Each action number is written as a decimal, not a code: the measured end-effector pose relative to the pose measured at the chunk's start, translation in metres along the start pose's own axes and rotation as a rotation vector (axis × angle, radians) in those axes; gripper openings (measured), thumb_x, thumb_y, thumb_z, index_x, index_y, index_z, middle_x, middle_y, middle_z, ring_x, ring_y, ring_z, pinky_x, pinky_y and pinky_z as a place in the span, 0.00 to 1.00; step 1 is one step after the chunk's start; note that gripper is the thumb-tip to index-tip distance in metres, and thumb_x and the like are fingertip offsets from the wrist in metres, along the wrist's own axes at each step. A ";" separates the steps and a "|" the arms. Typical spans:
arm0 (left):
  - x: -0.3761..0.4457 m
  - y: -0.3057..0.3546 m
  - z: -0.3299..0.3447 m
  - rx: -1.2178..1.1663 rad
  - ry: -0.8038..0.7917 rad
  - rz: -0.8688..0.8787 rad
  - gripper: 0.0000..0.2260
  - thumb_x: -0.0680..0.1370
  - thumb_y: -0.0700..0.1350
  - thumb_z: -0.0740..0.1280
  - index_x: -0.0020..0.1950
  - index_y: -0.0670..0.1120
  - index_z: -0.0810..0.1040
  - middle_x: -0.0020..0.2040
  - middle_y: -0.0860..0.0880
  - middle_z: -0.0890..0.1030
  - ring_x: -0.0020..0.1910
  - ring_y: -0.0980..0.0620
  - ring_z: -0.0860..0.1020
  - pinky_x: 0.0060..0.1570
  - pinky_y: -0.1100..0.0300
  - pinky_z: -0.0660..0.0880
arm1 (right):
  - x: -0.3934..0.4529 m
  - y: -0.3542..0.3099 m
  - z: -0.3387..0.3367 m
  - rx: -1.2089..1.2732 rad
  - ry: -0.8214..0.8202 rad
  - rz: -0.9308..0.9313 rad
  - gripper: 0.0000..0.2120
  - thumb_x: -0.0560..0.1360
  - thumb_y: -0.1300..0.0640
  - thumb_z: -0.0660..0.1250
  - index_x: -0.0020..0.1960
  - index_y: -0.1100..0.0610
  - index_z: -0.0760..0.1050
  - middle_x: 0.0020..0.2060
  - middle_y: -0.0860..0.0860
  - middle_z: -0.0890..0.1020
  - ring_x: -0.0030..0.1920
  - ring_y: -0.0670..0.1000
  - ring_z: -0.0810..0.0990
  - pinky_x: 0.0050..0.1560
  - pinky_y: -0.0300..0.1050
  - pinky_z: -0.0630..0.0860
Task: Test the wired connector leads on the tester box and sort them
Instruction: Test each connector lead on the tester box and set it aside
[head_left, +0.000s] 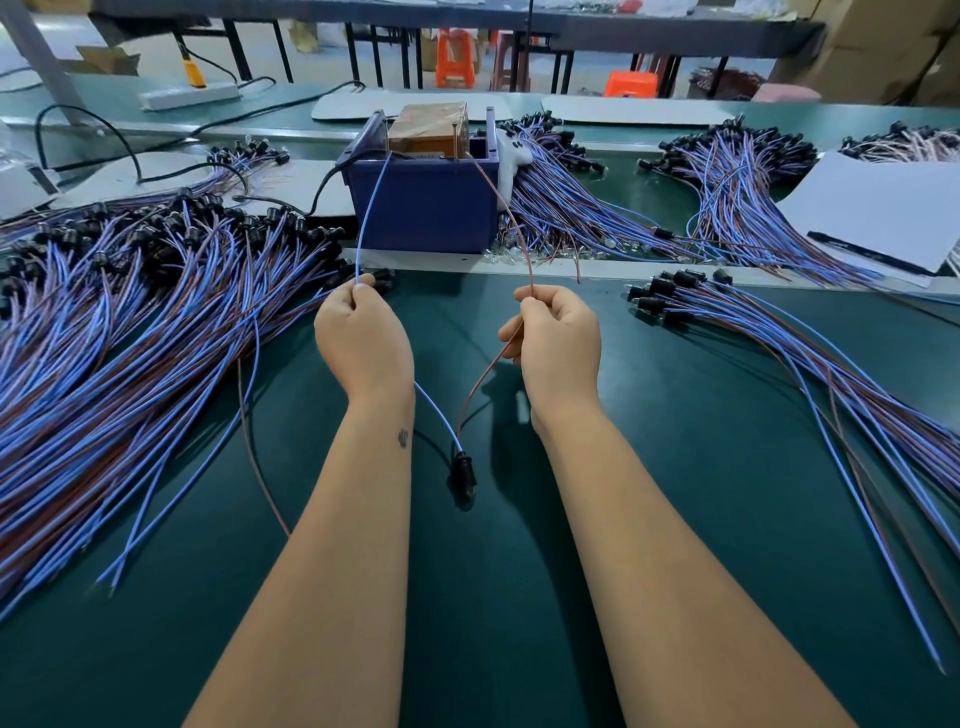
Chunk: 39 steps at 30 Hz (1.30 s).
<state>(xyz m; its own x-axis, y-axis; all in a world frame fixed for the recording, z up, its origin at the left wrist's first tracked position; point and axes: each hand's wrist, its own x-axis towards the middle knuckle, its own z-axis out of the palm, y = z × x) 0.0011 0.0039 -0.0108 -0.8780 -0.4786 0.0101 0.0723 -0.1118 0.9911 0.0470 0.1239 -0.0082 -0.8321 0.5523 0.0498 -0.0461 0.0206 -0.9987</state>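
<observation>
Blue wire (370, 208) pinched in the left hand (363, 332), brown wire (511, 223) in the right hand (558, 338), apparently reaching the tester box (423, 202).

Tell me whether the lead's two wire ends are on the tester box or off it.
On it: the blue wire and brown wire both run up to the top of the tester box. Actual contact is too small to tell.

Bare green mat (649, 467) between two lead piles (130, 338).

No legible text; tester box (422, 208) seemingly unlabelled.
</observation>
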 end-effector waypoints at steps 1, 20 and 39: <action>0.000 0.000 0.000 -0.001 0.000 -0.001 0.12 0.80 0.39 0.55 0.49 0.47 0.79 0.29 0.52 0.65 0.26 0.54 0.61 0.27 0.61 0.60 | 0.000 0.000 0.000 0.003 0.000 0.001 0.09 0.78 0.63 0.58 0.49 0.55 0.76 0.27 0.48 0.78 0.25 0.43 0.73 0.31 0.37 0.72; 0.001 0.000 -0.001 -0.007 -0.004 0.020 0.13 0.79 0.38 0.55 0.47 0.49 0.78 0.28 0.52 0.65 0.26 0.54 0.60 0.27 0.60 0.60 | -0.001 0.001 0.002 -0.038 -0.038 -0.032 0.12 0.77 0.64 0.58 0.44 0.51 0.77 0.23 0.45 0.76 0.29 0.45 0.74 0.32 0.39 0.74; 0.000 0.001 -0.002 -0.040 0.032 -0.006 0.17 0.77 0.37 0.54 0.56 0.43 0.81 0.24 0.55 0.64 0.22 0.56 0.59 0.23 0.62 0.58 | -0.001 0.001 0.003 -0.102 -0.062 -0.053 0.12 0.77 0.62 0.60 0.46 0.51 0.80 0.26 0.47 0.77 0.32 0.44 0.76 0.40 0.46 0.78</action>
<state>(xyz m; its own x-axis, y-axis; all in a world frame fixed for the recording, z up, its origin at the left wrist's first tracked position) 0.0023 0.0026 -0.0103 -0.8627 -0.5057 -0.0004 0.0868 -0.1489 0.9850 0.0458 0.1212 -0.0088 -0.8629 0.4954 0.0998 -0.0374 0.1345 -0.9902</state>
